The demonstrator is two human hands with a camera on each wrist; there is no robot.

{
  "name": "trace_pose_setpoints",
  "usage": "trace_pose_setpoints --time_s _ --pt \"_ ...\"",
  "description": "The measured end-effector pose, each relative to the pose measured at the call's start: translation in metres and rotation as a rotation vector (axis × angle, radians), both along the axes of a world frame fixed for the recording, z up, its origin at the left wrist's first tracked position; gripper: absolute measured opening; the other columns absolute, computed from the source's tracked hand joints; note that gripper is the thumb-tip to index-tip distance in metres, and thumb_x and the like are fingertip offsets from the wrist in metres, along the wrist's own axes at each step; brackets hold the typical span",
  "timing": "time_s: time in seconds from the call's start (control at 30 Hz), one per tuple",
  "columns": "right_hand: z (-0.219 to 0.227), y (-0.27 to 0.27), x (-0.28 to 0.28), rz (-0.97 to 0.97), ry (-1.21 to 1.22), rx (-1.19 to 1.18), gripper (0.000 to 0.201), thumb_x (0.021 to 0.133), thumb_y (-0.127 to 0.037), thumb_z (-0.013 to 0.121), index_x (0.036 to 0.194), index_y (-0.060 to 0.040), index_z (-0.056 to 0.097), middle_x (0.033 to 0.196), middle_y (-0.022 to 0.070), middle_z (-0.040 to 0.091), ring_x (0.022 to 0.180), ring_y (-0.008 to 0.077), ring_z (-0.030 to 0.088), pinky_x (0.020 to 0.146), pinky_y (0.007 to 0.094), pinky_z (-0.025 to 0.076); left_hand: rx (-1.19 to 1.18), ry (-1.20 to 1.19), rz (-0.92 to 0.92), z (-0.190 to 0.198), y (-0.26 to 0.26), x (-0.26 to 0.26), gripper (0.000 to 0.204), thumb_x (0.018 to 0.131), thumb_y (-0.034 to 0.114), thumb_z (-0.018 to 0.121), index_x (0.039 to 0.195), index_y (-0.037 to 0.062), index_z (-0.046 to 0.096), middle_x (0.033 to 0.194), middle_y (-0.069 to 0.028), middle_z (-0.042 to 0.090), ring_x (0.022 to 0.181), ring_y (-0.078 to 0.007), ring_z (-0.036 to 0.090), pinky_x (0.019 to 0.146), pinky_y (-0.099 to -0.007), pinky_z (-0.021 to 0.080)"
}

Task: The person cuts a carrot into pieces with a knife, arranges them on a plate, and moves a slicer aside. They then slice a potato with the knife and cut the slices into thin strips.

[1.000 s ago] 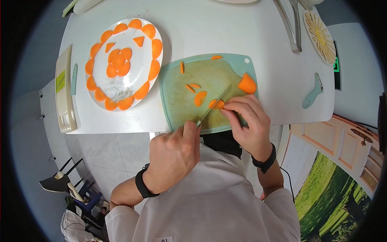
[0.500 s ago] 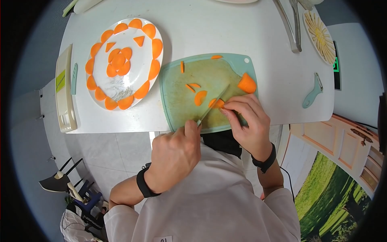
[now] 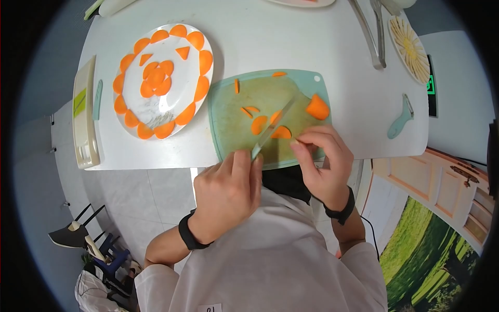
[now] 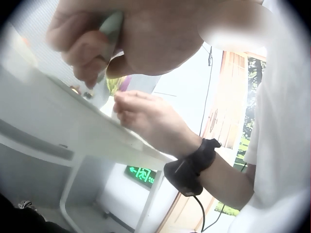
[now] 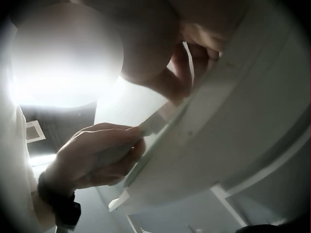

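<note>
At the near edge of the board (image 3: 226, 106), left hand (image 3: 227, 188) is gripping the knife (image 3: 267, 133), fingers wrapped round its pale green handle. Blade is slanting away over the board, toward its far right part, and partly covering a small orange piece (image 3: 274, 116). Right hand (image 3: 326, 162) is hovering over the near right part, fingers loosely bent, thumb and forefinger tips near each other, seemingly not touching the orange half-round (image 3: 281, 133) just beside them; wrist views are too dim and blurred to confirm.

Left of the blade, a second half-round (image 3: 259, 125) is lying flat, two slivers (image 3: 246, 112) just beyond it. A short stick (image 3: 237, 86) is resting toward the far left corner, a thin offcut (image 3: 279, 74) by the far edge. The thick orange chunk (image 3: 317, 107) is sitting near the right edge, beyond the right hand.

Toward the table's (image 3: 254, 44) left side, the round plate (image 3: 181, 96) is carrying a ring of orange half-rounds (image 3: 206, 62), two triangles (image 3: 183, 53) and a flower (image 3: 156, 78) of overlapping pieces. Near the table's right edge, the peeler (image 3: 399, 125) is lying; tongs (image 3: 370, 37) are lying farther off, beside the oval dish (image 3: 392, 37) of pale slices.
</note>
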State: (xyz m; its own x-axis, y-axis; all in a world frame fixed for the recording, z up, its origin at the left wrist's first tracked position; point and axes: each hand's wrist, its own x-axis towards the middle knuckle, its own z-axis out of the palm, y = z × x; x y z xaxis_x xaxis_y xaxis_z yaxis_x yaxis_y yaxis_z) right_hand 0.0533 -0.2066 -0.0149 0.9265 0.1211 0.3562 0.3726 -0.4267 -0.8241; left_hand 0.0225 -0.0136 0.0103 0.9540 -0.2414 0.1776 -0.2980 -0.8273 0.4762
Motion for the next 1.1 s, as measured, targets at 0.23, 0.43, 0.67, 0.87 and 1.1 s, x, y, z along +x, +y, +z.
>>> trace_pose_setpoints --time_s 0.23,0.43,0.67,0.87,1.1 --pt "0.030 0.021 -0.004 0.013 0.365 0.285 0.016 0.092 -0.007 0.072 0.101 0.0051 0.066 0.080 0.0112 0.072 0.066 0.0153 0.071 0.061 0.0251 0.053 -0.084 -0.009 -0.013 0.000 -0.021 0.001 0.028 0.088 0.006 0.066 0.113 -0.0040 0.059 0.085 -0.0131 0.058 0.058 -0.0306 0.059 0.048 -0.0390 0.046" --pt "0.032 0.015 -0.005 -0.022 0.352 0.102 0.009 0.096 -0.006 0.064 0.099 0.0016 0.061 0.076 0.0122 0.071 0.066 0.0191 0.073 0.060 0.0276 0.054 -0.301 -0.078 -0.043 0.004 -0.008 0.021 0.018 0.090 0.015 0.070 0.097 -0.0005 0.064 0.074 -0.0087 0.057 0.050 -0.0229 0.057 0.045 -0.0333 0.045" --pt "0.015 0.016 -0.011 -0.037 0.232 0.024 0.009 0.093 -0.007 0.067 0.099 -0.0005 0.063 0.072 0.0123 0.067 0.057 0.0218 0.066 0.054 0.0309 0.050 -0.424 0.014 0.083 0.007 -0.018 0.044 0.012 0.089 0.008 0.071 0.090 -0.0008 0.064 0.077 -0.0114 0.066 0.049 -0.0212 0.059 0.045 -0.0314 0.046" --pt "0.020 0.006 -0.011 -0.102 0.242 -0.023 0.013 0.092 -0.008 0.069 0.102 -0.0010 0.065 0.075 0.0131 0.067 0.058 0.0253 0.065 0.054 0.0331 0.049 -0.199 -0.118 0.123 -0.006 -0.014 0.055 0.008 0.089 0.005 0.070 0.091 -0.0007 0.064 0.076 -0.0117 0.066 0.055 -0.0252 0.063 0.049 -0.0340 0.049" --pt "0.022 -0.022 -0.018 -0.099 0.168 -0.288 0.015 0.088 -0.005 0.071 0.102 -0.0012 0.068 0.080 0.0108 0.068 0.060 0.0298 0.063 0.053 0.0358 0.048 -0.071 -0.230 -0.108 -0.010 -0.001 0.032 0.028 0.074 -0.005 0.075 0.100 0.0019 0.071 0.099 -0.0100 0.071 0.082 -0.0251 0.068 0.067 -0.0354 0.055"
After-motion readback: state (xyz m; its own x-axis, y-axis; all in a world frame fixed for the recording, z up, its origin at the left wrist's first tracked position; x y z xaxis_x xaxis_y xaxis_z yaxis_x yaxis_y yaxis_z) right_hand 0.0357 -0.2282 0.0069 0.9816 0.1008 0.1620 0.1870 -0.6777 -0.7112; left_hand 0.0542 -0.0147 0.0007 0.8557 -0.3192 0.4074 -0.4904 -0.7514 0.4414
